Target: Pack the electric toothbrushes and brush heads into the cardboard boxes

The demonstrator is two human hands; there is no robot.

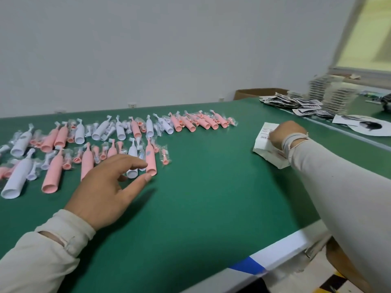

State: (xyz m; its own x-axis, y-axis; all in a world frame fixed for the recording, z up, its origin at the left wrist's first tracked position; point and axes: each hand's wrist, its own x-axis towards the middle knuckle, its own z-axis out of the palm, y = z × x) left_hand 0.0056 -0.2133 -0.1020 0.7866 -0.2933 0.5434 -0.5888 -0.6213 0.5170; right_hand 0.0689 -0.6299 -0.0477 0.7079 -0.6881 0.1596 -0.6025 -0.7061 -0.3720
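Reaching over the green surface [211, 197], the left hand [105, 187] hovers with its fingers spread and relaxed, gripping nothing; its index fingertip sits against the side of a pink electric toothbrush [151, 158] and its thumb tip lies just below that brush's open base. This toothbrush lies flat at the right end of the near row, brush end pointing away from the person. A white electric toothbrush [132, 160] lies just left of it, partly hidden behind the fingers. Further pink and white toothbrushes and small wrapped brush heads [164, 156] are spread in two loose rows across the left and middle of the surface, all lying flat. Well apart to the right, the right hand [284, 134] rests on a white cardboard box [267, 142], its fingers curled down onto the box top; whether they pinch a flap cannot be told, as the fingertips are hidden behind the knuckles. The box lies flat, near the far right edge of the surface. Both arms wear pale sleeves [338, 197]. Beyond the box lie a heap of printed packets [296, 103] and blurred stacks of flat items [330, 89].
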